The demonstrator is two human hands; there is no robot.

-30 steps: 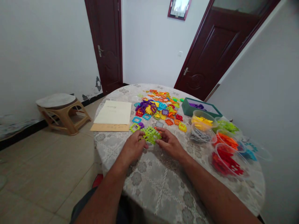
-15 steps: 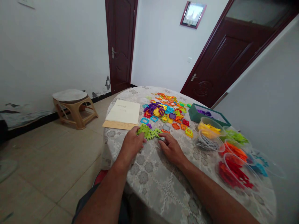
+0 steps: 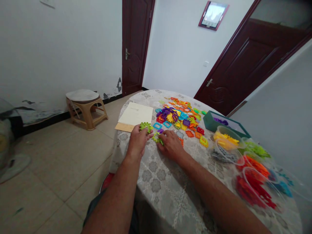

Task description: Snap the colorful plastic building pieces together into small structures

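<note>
My left hand (image 3: 139, 139) is closed round several green interlocking plastic tiles (image 3: 145, 126), held just above the table by the paper's corner. Close to its right, my right hand (image 3: 170, 143) has its fingers curled over another green tile (image 3: 157, 138), which they partly hide. Beyond both hands spreads a heap of toothed tiles in mixed colours, with purple tiles (image 3: 168, 113) on top. Two blue frame-shaped tiles (image 3: 157, 125) lie between the heap and my hands.
Cream paper (image 3: 136, 113) lies on the left of the round table. At right stand a green box (image 3: 212, 122) with purple tiles and several clear tubs, such as the one of yellow tiles (image 3: 226, 142) and the one of red tiles (image 3: 253, 190). A stool (image 3: 86, 112) stands left.
The view has turned left. The green tiles, earlier spread flat between both hands, are now gathered in my left hand, apart from the tile under my right hand, which has moved closer.
</note>
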